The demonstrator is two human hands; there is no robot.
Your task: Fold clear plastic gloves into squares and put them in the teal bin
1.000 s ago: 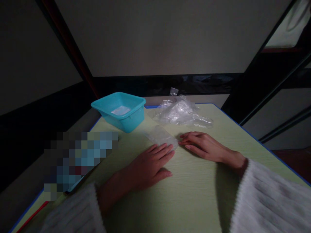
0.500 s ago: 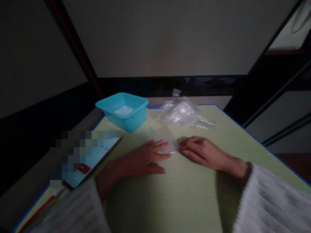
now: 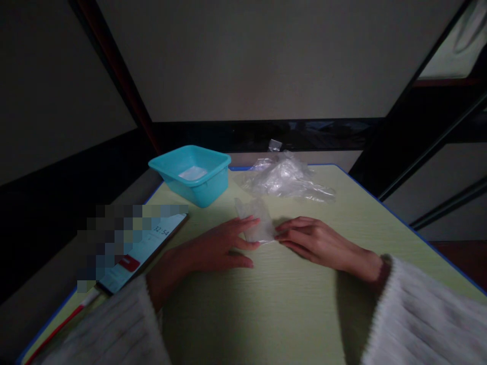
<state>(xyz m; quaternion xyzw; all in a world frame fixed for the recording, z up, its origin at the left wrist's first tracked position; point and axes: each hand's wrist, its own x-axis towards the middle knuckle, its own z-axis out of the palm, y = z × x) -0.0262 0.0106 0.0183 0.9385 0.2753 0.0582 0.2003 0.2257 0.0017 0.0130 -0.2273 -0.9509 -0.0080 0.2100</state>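
A small clear plastic piece (image 3: 256, 220) lies on the pale green table (image 3: 297, 304) between my two hands. My left hand (image 3: 222, 246) rests flat on the table with its fingers stretched out, and their tips press the near left edge of the plastic. My right hand (image 3: 315, 241) lies on the table with fingers extended, and their tips touch the plastic's right edge. Both arms wear white fuzzy sleeves.
A teal plastic tub (image 3: 192, 174) with something white inside stands at the back left. A heap of crumpled clear plastic (image 3: 285, 177) lies at the back centre. A phone (image 3: 140, 251) with a lit screen lies at the left edge. The table has a blue rim.
The flat plastic piece has been folded or bunched up shorter between my fingertips. My left hand has drawn slightly back and left, and my right hand has shifted a little left.
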